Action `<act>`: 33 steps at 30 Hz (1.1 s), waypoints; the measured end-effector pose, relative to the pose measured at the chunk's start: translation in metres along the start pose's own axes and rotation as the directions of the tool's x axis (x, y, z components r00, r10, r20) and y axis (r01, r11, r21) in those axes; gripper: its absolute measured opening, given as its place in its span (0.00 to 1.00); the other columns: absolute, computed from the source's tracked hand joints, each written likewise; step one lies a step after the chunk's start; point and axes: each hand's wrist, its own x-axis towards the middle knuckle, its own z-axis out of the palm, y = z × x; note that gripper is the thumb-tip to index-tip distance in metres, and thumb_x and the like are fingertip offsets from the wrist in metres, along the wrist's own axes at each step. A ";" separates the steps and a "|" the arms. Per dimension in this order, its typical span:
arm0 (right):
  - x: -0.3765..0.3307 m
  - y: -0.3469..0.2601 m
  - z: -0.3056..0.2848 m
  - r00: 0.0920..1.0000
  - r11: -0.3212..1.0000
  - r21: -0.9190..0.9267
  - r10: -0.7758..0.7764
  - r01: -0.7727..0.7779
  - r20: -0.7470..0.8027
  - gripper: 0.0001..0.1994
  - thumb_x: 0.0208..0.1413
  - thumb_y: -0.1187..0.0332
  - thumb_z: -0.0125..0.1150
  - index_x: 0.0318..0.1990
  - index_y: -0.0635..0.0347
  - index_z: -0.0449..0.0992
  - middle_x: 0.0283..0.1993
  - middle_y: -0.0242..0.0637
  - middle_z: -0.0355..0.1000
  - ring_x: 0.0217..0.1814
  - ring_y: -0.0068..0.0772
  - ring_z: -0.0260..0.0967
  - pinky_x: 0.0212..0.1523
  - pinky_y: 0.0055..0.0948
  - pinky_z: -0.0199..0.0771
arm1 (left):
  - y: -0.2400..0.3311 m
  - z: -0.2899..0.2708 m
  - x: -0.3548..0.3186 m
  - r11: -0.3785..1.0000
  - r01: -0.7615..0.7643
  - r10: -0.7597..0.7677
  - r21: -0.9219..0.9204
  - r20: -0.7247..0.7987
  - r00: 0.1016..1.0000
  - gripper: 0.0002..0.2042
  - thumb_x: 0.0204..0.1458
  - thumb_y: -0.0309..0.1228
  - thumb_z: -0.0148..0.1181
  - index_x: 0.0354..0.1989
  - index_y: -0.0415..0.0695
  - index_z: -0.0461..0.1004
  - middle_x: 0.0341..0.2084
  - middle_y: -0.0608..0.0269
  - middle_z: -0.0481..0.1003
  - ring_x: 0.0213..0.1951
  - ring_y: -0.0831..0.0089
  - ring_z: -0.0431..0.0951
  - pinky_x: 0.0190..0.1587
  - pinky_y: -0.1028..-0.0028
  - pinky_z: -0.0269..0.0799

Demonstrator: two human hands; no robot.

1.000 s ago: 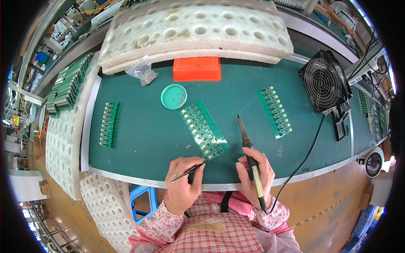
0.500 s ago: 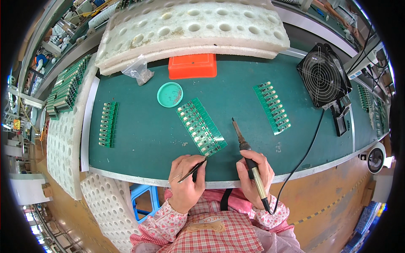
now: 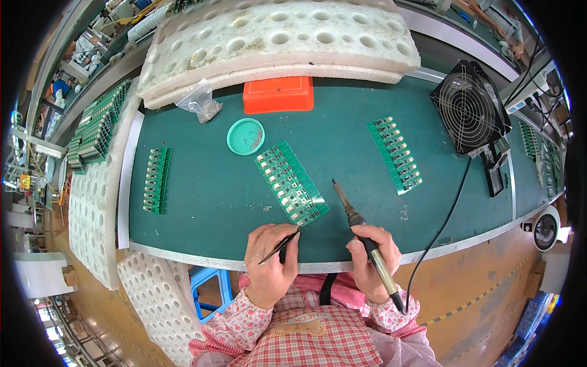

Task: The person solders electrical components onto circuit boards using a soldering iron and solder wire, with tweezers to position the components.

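Tweezers (image 3: pixel 278 249) are pinched in my left hand (image 3: pixel 269 264), their tips touching the near end of a green circuit board panel (image 3: pixel 292 186). Rows of small components cover that panel, which lies slanted on the bench. In my right hand (image 3: pixel 374 260) I grip a soldering iron (image 3: pixel 380 269), its tip pointing away and to the left. That tip is in the gap to the right of the panel, apart from it. Beyond the panel stands a small round teal dish (image 3: pixel 246 136) with tiny parts inside.
More board panels lie left (image 3: pixel 158 180) and right (image 3: pixel 395 155) on the green bench (image 3: pixel 202 196). At the back are an orange box (image 3: pixel 278 95), a clear bag (image 3: pixel 202 105) and a foam block (image 3: pixel 281 46). A black fan (image 3: pixel 469 110) stands right; the iron's cord (image 3: pixel 445 227) runs beside it.
My right hand has shifted slightly right and toward me with the soldering iron; its tip has dropped back a little to the left. My left hand and the tweezers stay in place.
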 end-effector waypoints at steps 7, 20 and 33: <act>-0.008 0.001 -0.007 1.000 0.968 0.249 -0.018 0.022 -0.019 0.07 0.59 0.69 0.61 0.38 0.64 0.76 0.21 0.34 0.74 0.18 0.28 0.68 0.21 0.28 0.69 | 0.001 0.000 0.001 1.000 -0.004 0.004 0.010 -0.002 1.000 0.10 0.46 0.15 0.65 0.37 0.39 0.78 0.36 0.59 0.80 0.40 0.58 0.78 0.44 0.65 0.74; -0.006 0.011 -0.005 0.979 0.865 0.464 -0.201 0.191 -0.030 0.08 0.59 0.70 0.60 0.38 0.68 0.75 0.22 0.38 0.75 0.20 0.32 0.71 0.23 0.30 0.73 | 0.000 0.001 -0.001 1.000 0.018 -0.018 0.002 -0.001 1.000 0.11 0.45 0.15 0.66 0.38 0.40 0.78 0.36 0.59 0.80 0.40 0.58 0.78 0.44 0.65 0.74; -0.004 0.008 -0.007 0.980 0.876 0.448 -0.197 0.177 -0.002 0.08 0.59 0.69 0.60 0.38 0.67 0.76 0.23 0.37 0.75 0.20 0.33 0.71 0.23 0.31 0.74 | 0.001 0.001 0.000 1.000 0.009 -0.009 -0.001 -0.001 1.000 0.11 0.45 0.15 0.66 0.38 0.41 0.78 0.35 0.59 0.80 0.39 0.57 0.78 0.44 0.65 0.73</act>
